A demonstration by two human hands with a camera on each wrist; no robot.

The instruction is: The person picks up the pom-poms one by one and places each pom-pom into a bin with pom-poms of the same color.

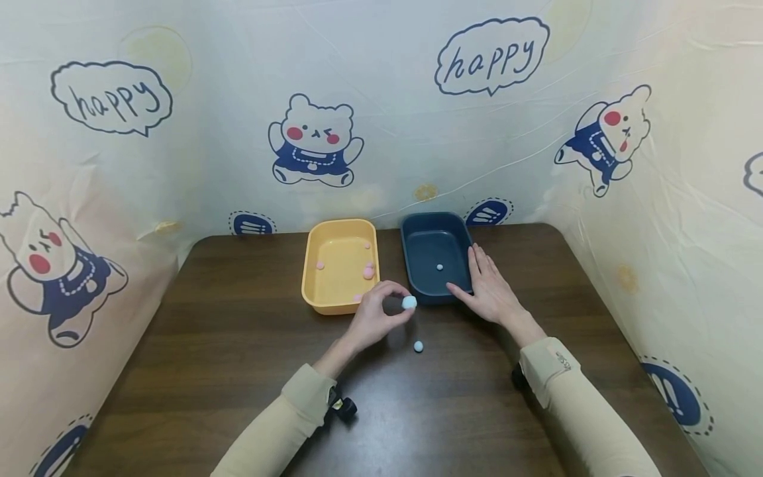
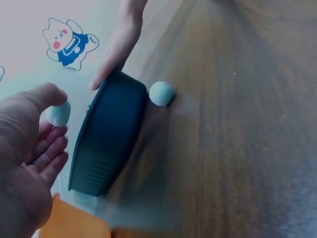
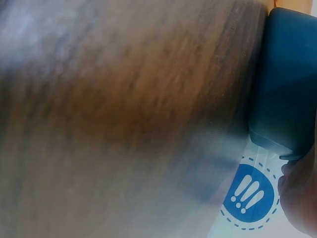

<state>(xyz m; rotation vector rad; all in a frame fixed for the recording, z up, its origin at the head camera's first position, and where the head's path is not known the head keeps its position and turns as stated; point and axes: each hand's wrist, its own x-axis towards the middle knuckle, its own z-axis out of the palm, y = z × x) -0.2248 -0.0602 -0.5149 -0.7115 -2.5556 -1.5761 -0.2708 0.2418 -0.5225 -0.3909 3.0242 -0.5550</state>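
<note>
Between the thumb and fingertips of my left hand [image 1: 375, 317], a light blue ball [image 1: 408, 302] is pinched just above the table, near the front of the dark blue tray [image 1: 432, 250]. My right hand [image 1: 491, 293] rests against that tray's right side, fingers straight along it and thumb at the near rim. Inside the blue tray lies one light blue ball [image 1: 440, 267]. Another light blue ball [image 1: 418, 346] sits on the tabletop in front of it. The left wrist view shows the held ball [image 2: 59, 114] close up, its upper part covered by a fingertip.
A yellow tray [image 1: 338, 242] with several pink balls [image 1: 368, 272] stands left of the blue one, partly behind my left hand. Both trays are at the back of the brown wooden table [image 1: 250, 318]. A printed cloth [image 1: 393, 132] hangs behind and at the sides.
</note>
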